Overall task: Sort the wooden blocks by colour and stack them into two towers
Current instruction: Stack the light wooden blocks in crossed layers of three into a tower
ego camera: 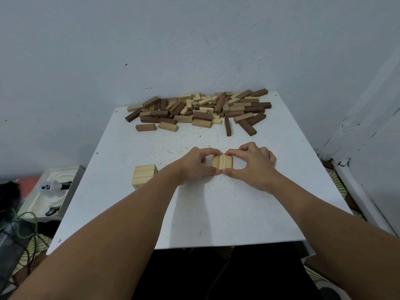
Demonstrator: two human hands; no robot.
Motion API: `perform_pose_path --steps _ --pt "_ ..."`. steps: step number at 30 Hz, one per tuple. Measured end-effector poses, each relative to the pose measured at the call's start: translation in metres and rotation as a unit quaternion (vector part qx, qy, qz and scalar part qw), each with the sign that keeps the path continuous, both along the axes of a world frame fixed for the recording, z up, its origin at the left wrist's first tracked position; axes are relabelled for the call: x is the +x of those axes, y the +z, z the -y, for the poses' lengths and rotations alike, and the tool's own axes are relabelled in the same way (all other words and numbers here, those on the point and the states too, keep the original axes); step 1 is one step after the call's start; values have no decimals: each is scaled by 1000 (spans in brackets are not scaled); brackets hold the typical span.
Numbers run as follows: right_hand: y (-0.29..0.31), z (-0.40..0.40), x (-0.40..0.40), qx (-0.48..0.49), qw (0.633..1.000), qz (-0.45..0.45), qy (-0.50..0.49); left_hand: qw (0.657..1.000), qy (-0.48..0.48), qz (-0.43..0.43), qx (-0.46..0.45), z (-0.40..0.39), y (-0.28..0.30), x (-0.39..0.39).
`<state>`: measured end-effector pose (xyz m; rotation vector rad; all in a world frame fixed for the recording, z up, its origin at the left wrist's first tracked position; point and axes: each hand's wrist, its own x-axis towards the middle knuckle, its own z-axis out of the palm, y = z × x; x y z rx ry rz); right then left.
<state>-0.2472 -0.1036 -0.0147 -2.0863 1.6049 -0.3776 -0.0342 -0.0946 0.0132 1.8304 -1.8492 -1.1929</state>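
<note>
Reaching forward from the near edge, two bare forearms cross the white counter and meet at its middle. The left hand and the right hand face each other around a small row of three light blocks, which lie side by side on the counter with their long sides touching. On each hand the thumb is at the near ends of the blocks and the curled fingers are at the far ends, so both hands grip the row together — the left hand from the left, the right hand from the right. The two thumbs nearly touch each other at the near edge of the row, and the index fingers nearly meet at the far edge.

To the left of the hands, partly hidden behind the left forearm, stands a short tower of light blocks. It has several layers, and its exact number of layers I cannot tell.

Farther back, along the edge of the counter near the wall, lies a wide pile of mixed blocks — dark brown ones and light ones lying in all directions, some on top of others. A few dark blocks lie apart at the near side of this pile.
</note>
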Motion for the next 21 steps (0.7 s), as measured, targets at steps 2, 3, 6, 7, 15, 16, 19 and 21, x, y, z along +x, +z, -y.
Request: perform_pose_path --steps 2,3,6,7,15,16,19,21 --pt "1 -2 0 -2 1000 16 1 1000 -12 12 -8 -1 0 0" --pt "2 -2 -1 -3 1000 24 1 1000 -16 16 -13 -2 0 0" --pt "9 -5 0 -7 999 43 -2 999 -21 28 -29 -7 4 1" --pt "11 -6 1 -10 999 46 -3 998 -25 44 -37 -9 9 3" --pt "55 -12 48 -70 988 132 40 982 0 150 -117 -38 72 46" --pt "61 -14 59 -75 985 146 49 980 10 154 -122 -43 80 56" --pt "73 -23 93 -76 979 172 75 978 30 171 -119 -63 96 89" --pt "75 -29 114 -75 978 173 93 979 44 168 -104 -75 101 111"
